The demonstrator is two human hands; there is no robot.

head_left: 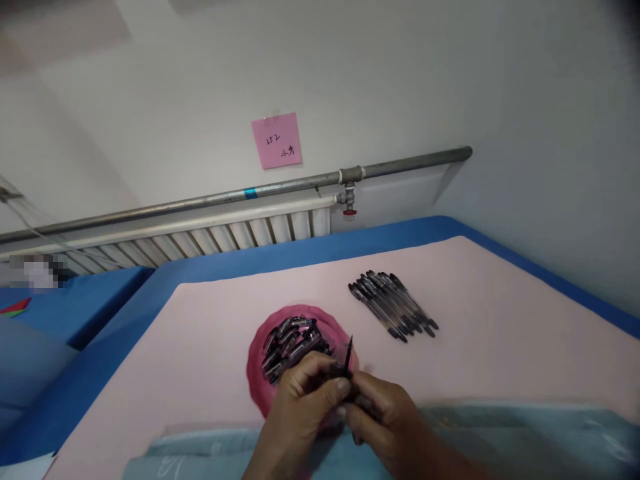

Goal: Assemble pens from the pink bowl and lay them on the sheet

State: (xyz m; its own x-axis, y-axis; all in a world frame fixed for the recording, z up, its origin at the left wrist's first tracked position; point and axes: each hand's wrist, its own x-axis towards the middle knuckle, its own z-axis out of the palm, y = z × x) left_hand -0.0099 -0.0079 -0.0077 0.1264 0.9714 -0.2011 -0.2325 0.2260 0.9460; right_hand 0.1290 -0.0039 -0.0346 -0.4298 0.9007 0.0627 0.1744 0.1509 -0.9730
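Note:
My left hand (307, 393) and my right hand (380, 413) meet at the near edge of a pink basin. Both are closed, with thumbs and fingers pinching a pen (349, 353) whose dark, thin end points up between them. Most of the pen is hidden by my fingers, and its lower part is blurred. Black pen caps and other pen parts (290, 340) lie in the pink basin (255, 360), just beyond my left hand. To the right of the basin, several capped black pens (390, 303) lie side by side in a slanted pile.
A pale pink sheet (500, 320) covers the table, whose blue edge (400, 230) shows behind it. Light blue cloth (525, 433) lies along the near side. A radiator (250, 230) and a metal pipe (410, 163) run along the wall.

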